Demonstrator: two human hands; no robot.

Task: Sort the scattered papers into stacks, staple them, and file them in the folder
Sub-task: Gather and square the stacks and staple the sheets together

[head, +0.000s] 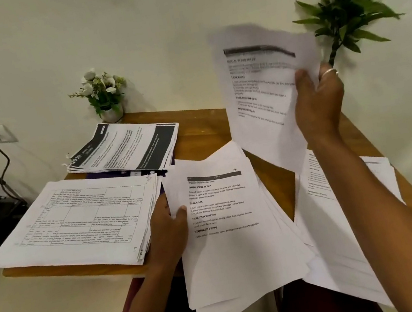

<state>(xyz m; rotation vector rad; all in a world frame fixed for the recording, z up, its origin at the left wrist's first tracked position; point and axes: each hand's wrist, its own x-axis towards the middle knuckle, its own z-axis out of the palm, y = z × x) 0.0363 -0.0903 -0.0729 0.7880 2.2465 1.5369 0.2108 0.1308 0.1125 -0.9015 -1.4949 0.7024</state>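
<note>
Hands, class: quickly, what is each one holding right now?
Left hand: grips the fanned paper bundle.
Right hand: holds one raised printed sheet.

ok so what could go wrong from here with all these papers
1. The fanned stack, which the left hand grips by one edge, hangs off the table; sheets could slide out to the floor.
2. The raised sheet in the right hand could land on the wrong pile.
3. The right forearm crosses the loose sheets and could drag them off.
</note>
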